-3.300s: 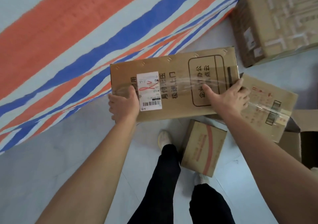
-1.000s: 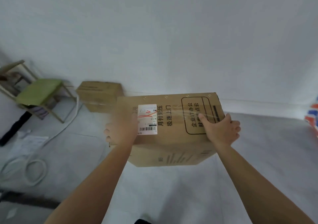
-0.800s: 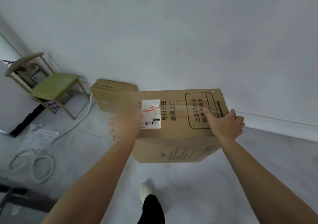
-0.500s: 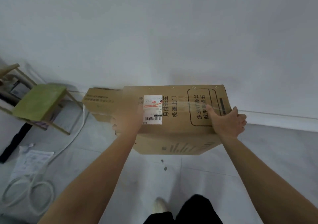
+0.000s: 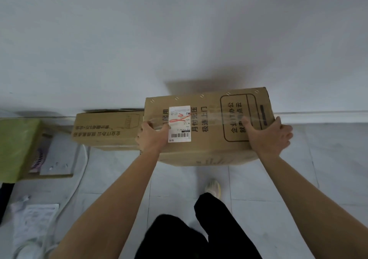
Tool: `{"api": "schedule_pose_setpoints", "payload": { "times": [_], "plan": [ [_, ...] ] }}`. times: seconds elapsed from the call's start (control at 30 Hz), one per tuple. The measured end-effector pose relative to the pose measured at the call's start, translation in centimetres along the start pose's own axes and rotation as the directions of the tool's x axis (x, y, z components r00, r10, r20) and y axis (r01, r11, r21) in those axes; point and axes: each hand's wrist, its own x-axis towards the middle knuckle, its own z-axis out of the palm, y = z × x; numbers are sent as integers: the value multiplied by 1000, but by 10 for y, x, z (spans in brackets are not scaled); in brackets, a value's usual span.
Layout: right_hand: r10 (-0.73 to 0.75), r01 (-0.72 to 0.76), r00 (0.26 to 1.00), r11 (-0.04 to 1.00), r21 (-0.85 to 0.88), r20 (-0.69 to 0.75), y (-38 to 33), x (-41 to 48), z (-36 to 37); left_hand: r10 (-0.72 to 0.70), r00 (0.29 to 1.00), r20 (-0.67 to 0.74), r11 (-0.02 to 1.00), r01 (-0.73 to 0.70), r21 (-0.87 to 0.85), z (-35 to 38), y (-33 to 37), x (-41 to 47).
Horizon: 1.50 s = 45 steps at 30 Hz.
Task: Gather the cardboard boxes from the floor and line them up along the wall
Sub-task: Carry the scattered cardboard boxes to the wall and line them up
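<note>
Curling over the right end of the big box point(image 5: 207, 123), the fingers point(image 5: 286, 129) of the right hand point(image 5: 266, 139) hold it tight, with the thumb flat on top. The left hand point(image 5: 152, 137) grips the left end the same way, its thumb next to the white label point(image 5: 179, 123). Neither hand is loose.

The big box looks to be just off the floor point(image 5: 288, 179), close to the floor's far edge where it meets the wall point(image 5: 179, 40). Its left end covers the right end of another box point(image 5: 107, 128). That one already lies on the floor against the wall.

A moment ago the big box was farther back and higher up. Now it has come in near the wall, and its shadow falls on the wall right behind it. I think the carrying is almost done and the putting down comes next. The big box should go down to the right of the other box, against the wall, so the two make a line.

A green stool point(image 5: 18, 147) and a white cable point(image 5: 83, 169) are off to the left.
</note>
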Motion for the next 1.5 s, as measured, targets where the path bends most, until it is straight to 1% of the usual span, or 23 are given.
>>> {"api": "schedule_pose_setpoints", "payload": {
  "times": [0.13,0.23,0.37,0.4,0.47,0.53,0.63,0.7,0.77,0.83,0.87,0.93,1.0,1.1,1.17,1.27,1.33,1.37,1.43,1.5],
  "plan": [
    [-33,33,999,999,-35,-13,-16,16,74,3,1000,21,1000,-4,18,26,-4,78],
    [-69,69,998,997,-38,-8,-24,18,128,42,999,10,996,-43,74,43,-16,131],
    [-99,99,995,994,-42,-2,-30,18,194,89,996,29,988,-92,122,62,-35,194],
    [-130,131,991,989,-63,9,-29,14,207,101,994,37,984,-105,144,66,-44,202],
    [-210,210,978,961,-180,19,-25,10,232,148,988,42,962,-153,224,76,-58,212],
    [-260,258,965,920,-295,32,-22,9,241,188,981,57,941,-196,274,81,-67,208],
    [-244,262,965,888,-377,97,-16,8,239,193,978,76,940,-206,272,83,-71,199],
    [-226,262,965,884,-388,137,-15,2,237,194,975,104,938,-216,273,81,-74,195],
    [-188,245,966,888,-390,179,-16,-5,235,164,972,165,936,-206,285,76,-78,191],
    [-102,199,963,894,-402,250,-23,-11,224,118,966,228,932,-187,310,66,-76,187],
    [-60,175,957,900,-398,285,-30,-14,214,130,960,249,922,-209,327,58,-73,185],
    [-43,156,948,927,-342,315,-55,-17,189,232,933,276,875,-324,358,39,-54,179],
    [-115,182,957,953,-242,264,-87,-23,152,420,866,270,807,-493,326,13,-24,165],
    [-225,242,963,965,-106,147,-130,-34,91,610,761,221,723,-649,240,-24,33,137],
    [-259,259,966,966,-18,23,-146,-47,44,731,659,179,629,-751,200,-48,74,106],
    [-251,261,956,964,47,-149,-152,-66,-23,835,524,167,508,-851,130,-72,128,50],
    [-214,226,955,973,36,-205,-144,-83,-69,878,449,164,433,-893,126,-83,156,6],
    [-193,204,954,979,28,-228,-138,-92,-90,892,418,173,404,-908,112,-87,167,-15],
    [-132,150,943,988,35,-305,-114,-113,-142,928,316,196,310,-949,61,-94,188,-73],
    [-78,109,928,992,66,-364,-86,-132,-187,951,238,198,239,-971,18,-97,201,-128]
  ]
}}
